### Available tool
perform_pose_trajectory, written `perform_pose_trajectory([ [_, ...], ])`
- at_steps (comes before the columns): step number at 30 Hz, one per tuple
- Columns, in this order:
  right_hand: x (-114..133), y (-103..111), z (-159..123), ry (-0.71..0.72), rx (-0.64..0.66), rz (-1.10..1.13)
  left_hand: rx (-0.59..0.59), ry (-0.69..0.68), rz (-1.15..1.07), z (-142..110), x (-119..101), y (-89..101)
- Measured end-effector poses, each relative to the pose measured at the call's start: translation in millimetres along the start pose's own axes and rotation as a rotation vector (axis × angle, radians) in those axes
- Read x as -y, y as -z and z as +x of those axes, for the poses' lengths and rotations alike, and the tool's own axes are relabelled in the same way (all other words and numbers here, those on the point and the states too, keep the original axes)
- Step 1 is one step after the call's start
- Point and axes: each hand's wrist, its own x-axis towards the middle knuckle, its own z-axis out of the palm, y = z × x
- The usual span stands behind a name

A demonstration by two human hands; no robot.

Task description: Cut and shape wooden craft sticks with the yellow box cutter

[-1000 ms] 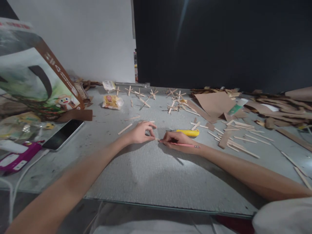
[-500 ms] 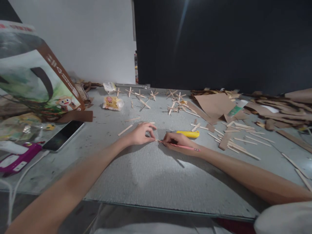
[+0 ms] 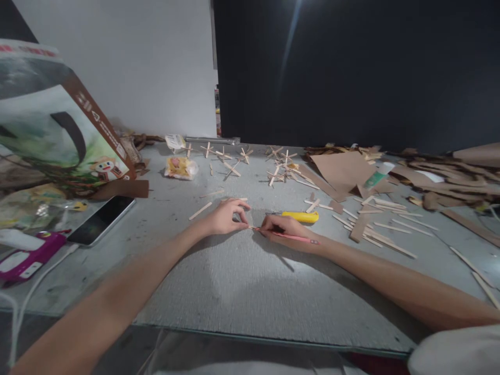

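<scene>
Currently, a slim pink tool point(image 3: 291, 237) is gripped in the right hand point(image 3: 279, 225), its shaft running back along the hand toward the wrist and its tip pointing at the left hand point(image 3: 230, 216). A small wooden piece point(image 3: 252, 227) lies between the two hands, well in from the near edge of the table point(image 3: 242, 297). The left thumb reaches its left end, while the forefinger curves above and apart; whether that hand pinches it I cannot tell. Just beyond the right hand, toward the far edge, rests a yellow cutter point(image 3: 300, 216). A loose stick point(image 3: 200, 210) lies beside the left hand.

As for containers, a clear packet point(image 3: 180, 168) with yellow and pink colouring sits near the far edge, its contents too small to make out. A large printed bag point(image 3: 78, 135) stands at the table's left side, its inside hidden. In front of it, a crumpled plastic bag point(image 3: 27, 208) shows something yellowish. Toward the far edge stand crossed-stick shapes point(image 3: 232, 169); more loose sticks point(image 3: 386, 239) spread toward the right, near a green-and-white tube point(image 3: 377, 177) beside brown cardboard point(image 3: 341, 166).
</scene>
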Motion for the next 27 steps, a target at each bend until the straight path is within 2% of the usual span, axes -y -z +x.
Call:
perform_pose_trajectory([
  [5, 1.0, 0.6, -0.6, -0.018, 0.056, 0.06, -0.005, -0.005, 0.003, 0.7, -0.7, -0.3],
  [9, 2.1, 1.2, 0.4, -0.041, 0.0, 0.017, -0.015, 0.003, 0.005, 0.9, -0.4, -1.4],
  [14, 1.8, 1.1, 0.1, -0.028, 0.051, 0.059, -0.017, -0.005, 0.011, 0.5, 0.3, -1.9],
  [19, 2.4, 0.2, 0.0, -0.041, -0.003, -0.009, -0.016, -0.007, 0.013, 1.5, 0.3, -1.8],
  [24, 7.0, 1.1, 1.1, -0.036, 0.051, 0.036, -0.012, 0.006, 0.004, 1.5, -0.9, -1.0],
  [27, 10.1, 1.7, 0.9, -0.034, 0.027, 0.01, -0.007, 0.003, -0.002, 1.4, -0.7, -0.5],
])
